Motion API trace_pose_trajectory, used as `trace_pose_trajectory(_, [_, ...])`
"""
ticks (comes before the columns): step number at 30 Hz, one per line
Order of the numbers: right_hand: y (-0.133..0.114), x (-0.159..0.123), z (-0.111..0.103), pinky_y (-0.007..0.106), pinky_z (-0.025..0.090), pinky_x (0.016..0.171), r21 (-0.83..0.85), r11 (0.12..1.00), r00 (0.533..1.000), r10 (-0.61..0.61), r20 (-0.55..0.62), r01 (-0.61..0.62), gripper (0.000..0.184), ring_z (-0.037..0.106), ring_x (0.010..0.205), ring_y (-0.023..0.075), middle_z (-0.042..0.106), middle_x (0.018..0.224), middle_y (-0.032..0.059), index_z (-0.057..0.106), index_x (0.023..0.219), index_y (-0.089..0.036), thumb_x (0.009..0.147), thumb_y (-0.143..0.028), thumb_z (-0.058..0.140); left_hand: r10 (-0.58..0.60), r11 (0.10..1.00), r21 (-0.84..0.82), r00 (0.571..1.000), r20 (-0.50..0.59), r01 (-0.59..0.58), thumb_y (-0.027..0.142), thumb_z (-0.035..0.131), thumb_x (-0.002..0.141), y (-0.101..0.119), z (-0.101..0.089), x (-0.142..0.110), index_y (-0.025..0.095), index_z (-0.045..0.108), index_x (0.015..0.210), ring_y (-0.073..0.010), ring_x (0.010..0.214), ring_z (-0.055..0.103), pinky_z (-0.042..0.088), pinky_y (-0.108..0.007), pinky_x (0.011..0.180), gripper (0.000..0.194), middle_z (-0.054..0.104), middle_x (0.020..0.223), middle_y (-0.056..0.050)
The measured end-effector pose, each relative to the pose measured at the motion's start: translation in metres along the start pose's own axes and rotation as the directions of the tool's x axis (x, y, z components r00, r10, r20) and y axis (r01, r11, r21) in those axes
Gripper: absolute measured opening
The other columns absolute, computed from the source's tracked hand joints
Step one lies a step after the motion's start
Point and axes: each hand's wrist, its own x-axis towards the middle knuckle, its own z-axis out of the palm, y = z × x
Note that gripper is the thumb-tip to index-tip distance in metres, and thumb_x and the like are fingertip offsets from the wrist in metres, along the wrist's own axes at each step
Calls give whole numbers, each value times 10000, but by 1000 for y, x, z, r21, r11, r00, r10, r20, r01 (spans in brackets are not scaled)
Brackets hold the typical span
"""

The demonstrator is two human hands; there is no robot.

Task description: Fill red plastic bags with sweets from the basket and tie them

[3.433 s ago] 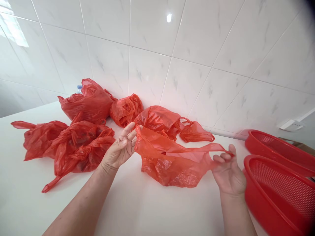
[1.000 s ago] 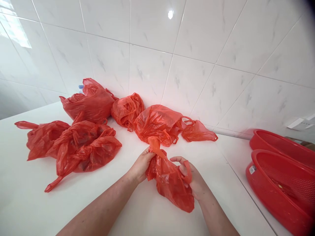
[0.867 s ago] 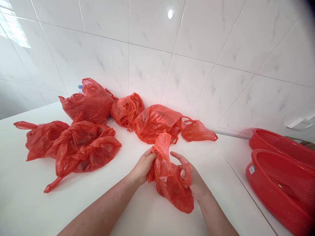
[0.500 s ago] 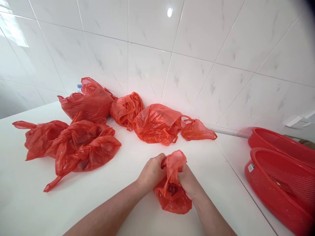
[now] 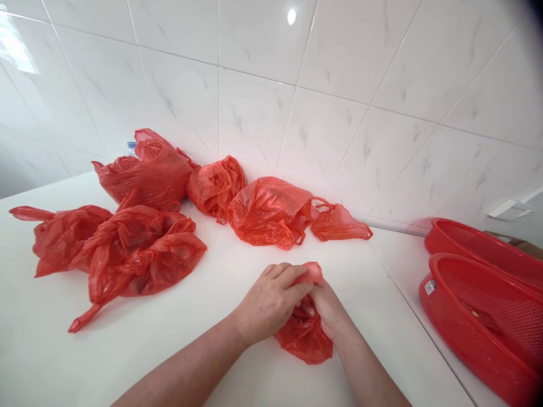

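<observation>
A small red plastic bag [image 5: 309, 339] is gathered between my two hands over the white table [image 5: 237, 367]. My left hand [image 5: 271, 302] lies across the top of the bag, its fingers closed on the upper part. On the other side, my right hand [image 5: 324, 308] grips the bag's neck, with most of its fingers hidden behind the plastic and the left hand. A flap of the bag sticks up above the fingers. The lower part hangs loose and crumpled, and its contents are hidden now.
Several red plastic bags [image 5: 271, 212] line the tiled wall [image 5: 254, 107]. Knotted red bags [image 5: 144, 254] lie on the left. Two red plastic baskets [image 5: 449, 316] stand at the right, past a table seam. A blue bottle cap [image 5: 132, 145] shows behind the back-left bag.
My left hand has moved right and over the top of the bag, close against my right hand. The dark red contents seen earlier through the bag are now covered.
</observation>
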Motion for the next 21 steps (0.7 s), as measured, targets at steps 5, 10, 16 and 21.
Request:
trace_pose_trajectory(5, [-3,-3,-14,193,223,413,152,987,995,32,92,-46,203,330,368,40,622,596,27,562,877,-163,853,-350,488,-158,987,-14,987,26,158,-3,450,721,-14,2,-3,201,590,862,-197,989,522,454,-366,852,285,549,1134,-58])
trace_pose_trajectory(10, [-1,1,-19,170,215,394,254,966,993,11,122,-42,229,346,375,39,634,627,43,553,975,-164,857,-352,495,-202,963,-189,979,-26,193,49,520,701,-15,1,-5,189,531,754,-180,978,521,467,-317,828,150,530,1104,-54])
trace_pose_trajectory(16, [-3,2,-23,179,232,402,427,897,983,37,182,-113,190,304,366,32,615,627,20,574,848,-177,846,-355,507,-376,839,-430,926,-18,333,46,526,680,-10,4,-6,190,457,704,-155,929,545,467,-279,790,161,531,1037,-41])
trace_pose_trajectory(21, [-5,0,-30,218,299,456,432,897,971,-11,240,-97,360,335,413,59,588,643,21,635,824,-165,845,-487,475,-554,675,-556,831,52,485,67,494,712,-12,6,-2,185,401,637,-126,850,552,446,-246,736,168,557,945,-13])
